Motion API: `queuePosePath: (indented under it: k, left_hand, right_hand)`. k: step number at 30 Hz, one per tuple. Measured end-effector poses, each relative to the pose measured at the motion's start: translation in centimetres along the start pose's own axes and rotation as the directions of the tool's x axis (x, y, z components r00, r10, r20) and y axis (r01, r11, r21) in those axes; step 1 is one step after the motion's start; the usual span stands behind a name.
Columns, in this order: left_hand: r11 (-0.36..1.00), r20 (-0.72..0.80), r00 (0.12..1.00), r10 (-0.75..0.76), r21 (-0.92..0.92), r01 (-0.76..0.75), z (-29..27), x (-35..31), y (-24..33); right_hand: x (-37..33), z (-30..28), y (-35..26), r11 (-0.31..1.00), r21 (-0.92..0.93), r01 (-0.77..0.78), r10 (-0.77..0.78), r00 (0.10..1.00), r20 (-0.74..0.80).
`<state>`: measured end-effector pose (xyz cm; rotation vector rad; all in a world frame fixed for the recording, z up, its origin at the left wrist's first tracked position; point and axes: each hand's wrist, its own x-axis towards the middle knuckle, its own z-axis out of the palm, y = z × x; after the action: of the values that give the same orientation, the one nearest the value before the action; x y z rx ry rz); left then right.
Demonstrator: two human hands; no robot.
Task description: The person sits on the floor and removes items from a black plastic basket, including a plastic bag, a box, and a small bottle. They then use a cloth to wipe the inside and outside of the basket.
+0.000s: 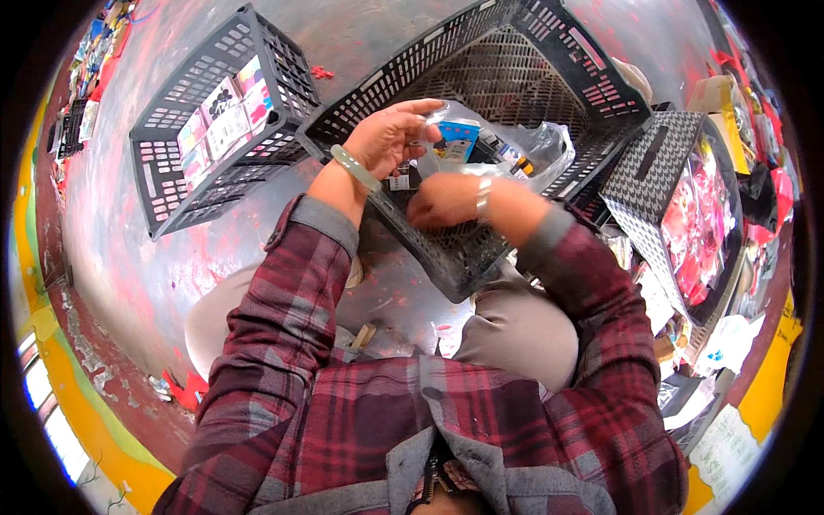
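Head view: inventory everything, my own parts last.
Large crate: one, black, ahead.
Plastic bag: one, clear, inside it.
Packet: one, blue, by the bag.
Smaller crate: one, black, left.
Packs: several, mostly white, inside that.
Patterned box: one, monochrome, right.
Wrapped goods: uncountable, pink, beside it.
Scraps: several, red, on floor.
Clutter: uncountable, mixed colours, picture's side edges.
Bangle: one, pale green, worn left.
Bracelet: one, silvery, worn right.
Sleeves: two, reddish plaid, both sides.
Knees: two, greyish, lower middle.
Left hand: one, bare, by bag.
Right hand: one, bare, over large crate.
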<state>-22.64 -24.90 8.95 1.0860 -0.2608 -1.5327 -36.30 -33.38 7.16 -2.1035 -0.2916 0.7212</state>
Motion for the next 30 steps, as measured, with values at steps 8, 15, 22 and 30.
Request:
queuePosePath:
  k: [8,15,22,30]
  left_hand:
    - [0.997,0.052,0.997,-0.059,-0.042,0.062,2.6,0.0,0.1]
    - [0.997,-0.029,0.998,-0.062,-0.046,0.060,1.4,0.1,0.4]
    - [0.998,-0.079,0.997,-0.021,-0.059,0.016,-0.2,0.0,-0.3]
    - [0.996,0.060,0.996,0.073,-0.058,-0.070,1.5,0.0,-2.1]
  right_hand:
    - [10.6,10.3,10.6,0.920,0.355,-0.168,0.382,0.592,-0.710]
    - [8.1,8.0,10.1,0.863,0.075,-0.499,0.477,0.758,-0.445]
    - [-1.5,5.4,5.0,0.845,0.376,-0.379,0.492,0.827,-0.271]
    - [-13.9,-1.1,1.4,0.939,0.319,-0.127,0.339,0.485,-0.806]
